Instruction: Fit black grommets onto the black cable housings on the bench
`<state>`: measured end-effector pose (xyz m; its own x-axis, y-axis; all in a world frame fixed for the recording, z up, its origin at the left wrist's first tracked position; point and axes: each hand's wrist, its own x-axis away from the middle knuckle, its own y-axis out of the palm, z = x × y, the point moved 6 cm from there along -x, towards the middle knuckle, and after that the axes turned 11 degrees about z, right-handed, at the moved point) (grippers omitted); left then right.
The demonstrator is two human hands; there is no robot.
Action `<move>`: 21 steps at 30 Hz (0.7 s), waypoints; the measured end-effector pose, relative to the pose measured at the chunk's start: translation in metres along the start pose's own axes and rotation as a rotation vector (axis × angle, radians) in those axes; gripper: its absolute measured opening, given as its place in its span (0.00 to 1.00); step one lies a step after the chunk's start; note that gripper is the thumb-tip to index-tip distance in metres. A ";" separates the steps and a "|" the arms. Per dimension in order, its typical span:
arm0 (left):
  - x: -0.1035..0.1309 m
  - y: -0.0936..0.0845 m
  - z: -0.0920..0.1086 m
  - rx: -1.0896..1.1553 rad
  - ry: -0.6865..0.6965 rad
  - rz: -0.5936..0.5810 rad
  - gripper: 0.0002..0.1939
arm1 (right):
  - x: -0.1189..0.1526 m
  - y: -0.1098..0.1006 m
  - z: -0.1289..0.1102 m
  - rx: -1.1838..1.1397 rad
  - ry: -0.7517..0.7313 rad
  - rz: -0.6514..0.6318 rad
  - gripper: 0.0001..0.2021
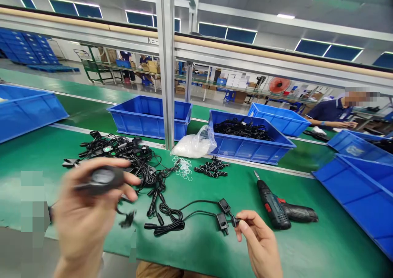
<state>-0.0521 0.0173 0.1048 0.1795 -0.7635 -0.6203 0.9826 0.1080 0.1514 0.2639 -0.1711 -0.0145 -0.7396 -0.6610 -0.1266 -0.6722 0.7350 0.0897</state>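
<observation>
**Cable work at green bench, both hands busy**

Factory floor, long green bench [215, 245] with a metal post [167, 65] rising at its far edge. Left hand [86, 216], blurred, grip closed around a dark rounded part [102, 179], lifted above the bench near the front edge. Right hand [260, 241] pinches, thumb and forefinger narrow, the end of a black cable [172, 220] right beside two small plugs [223, 214]; the cable lies coiled on the bench between the hands.

Progress, judged: early or mid-batch. A big tangle of cables [129, 155] sits unsorted behind the left hand, so plenty looks left. No finished stack can be told apart on the bench.

Around: clear rings [184, 167] and a heap of small black caps [211, 168] mid-bench, just beside each other. White plastic bag [195, 145] leans against the bin of cables [248, 141]. Empty-looking blue bin [149, 116] behind the post. Cordless driver [278, 206] lies on its side right of the right hand, near but not touching. More blue bins [359, 184] crowd the right edge. Another person [331, 112] in a blue shirt works at a far bench.

In the way: the tangle sits close to the left hand and loose leads trail toward the coiled cable, so snagging seems likely.
</observation>
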 end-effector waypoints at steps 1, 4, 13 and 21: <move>0.017 0.018 -0.002 0.002 -0.097 -0.180 0.20 | 0.003 0.007 -0.003 -0.003 0.009 -0.002 0.11; 0.076 0.060 -0.021 -0.042 -0.349 -0.640 0.17 | 0.011 0.022 -0.010 0.013 0.015 -0.004 0.11; 0.150 0.089 -0.050 -0.019 -0.551 -0.845 0.19 | 0.023 0.046 -0.052 0.305 -0.633 -0.250 0.09; 0.154 0.088 -0.053 -0.020 -0.573 -0.804 0.18 | 0.031 0.060 -0.060 0.393 -0.808 -0.304 0.12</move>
<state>0.0648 -0.0570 -0.0185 -0.5873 -0.8067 -0.0658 0.8034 -0.5712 -0.1684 0.1983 -0.1568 0.0461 -0.1881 -0.6360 -0.7484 -0.6639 0.6439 -0.3803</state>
